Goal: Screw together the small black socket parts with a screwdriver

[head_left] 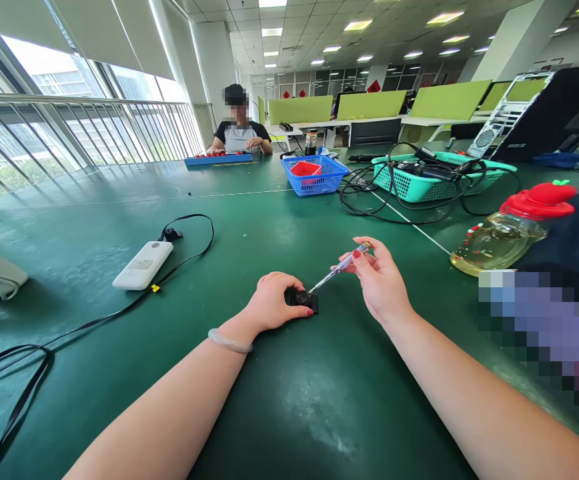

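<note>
Blue mesh basket [314, 181] holds a red tray; left hand [273, 301] clamps a small black part [303, 299], right hand [377, 277] pinches a clear-handled screwdriver [338, 268]

Open-plan office: green desk partitions [369, 105], ceiling light panels [358, 25], big windows [54, 73], long green worktable [119, 193] with cable baskets [419, 183].

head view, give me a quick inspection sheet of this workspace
surface: green table, scuffed near the front edge
job's things: small black part on the table; clear-handled screwdriver, tip on the part
clutter: white power bank, blue basket, teal basket, red-capped bottle
grippers: left hand pins the part; right hand holds the screwdriver
cables: black cable from the power bank; black tangle at the teal basket
surroundings: seated person at the far end, windows on the left
</note>
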Demonstrator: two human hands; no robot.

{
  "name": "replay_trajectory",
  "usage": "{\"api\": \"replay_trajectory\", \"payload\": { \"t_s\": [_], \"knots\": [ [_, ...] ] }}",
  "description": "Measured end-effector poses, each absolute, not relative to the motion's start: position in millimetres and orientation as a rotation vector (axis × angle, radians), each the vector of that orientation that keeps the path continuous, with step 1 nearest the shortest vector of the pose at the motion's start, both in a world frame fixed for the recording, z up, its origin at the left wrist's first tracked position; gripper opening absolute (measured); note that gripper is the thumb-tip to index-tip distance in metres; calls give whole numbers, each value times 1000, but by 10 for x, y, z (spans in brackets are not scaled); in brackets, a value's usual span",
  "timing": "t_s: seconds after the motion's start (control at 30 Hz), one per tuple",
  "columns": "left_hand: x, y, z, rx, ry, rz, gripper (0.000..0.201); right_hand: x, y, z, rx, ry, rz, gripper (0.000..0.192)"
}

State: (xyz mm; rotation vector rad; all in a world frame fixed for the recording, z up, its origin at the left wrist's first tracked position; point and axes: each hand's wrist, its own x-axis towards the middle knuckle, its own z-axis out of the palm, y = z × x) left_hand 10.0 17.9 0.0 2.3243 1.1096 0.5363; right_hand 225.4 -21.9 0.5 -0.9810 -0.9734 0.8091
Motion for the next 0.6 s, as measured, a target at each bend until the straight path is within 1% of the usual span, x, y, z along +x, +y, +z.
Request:
{"api": "replay_trajectory", "payload": {
  "t_s": [0.17,0.33,0.6],
  "knots": [
    [103,186,-3,2334,1105,531,37,2260,-203,-19,-1010,-972,796,44],
    [103,183,-2,2332,1109,532,37,2262,-208,-52,-989,-982,801,48],
    [102,187,-13,2334,1118,539,39,2243,-271,-6,-945,-1088,735,48]
  ]
}}
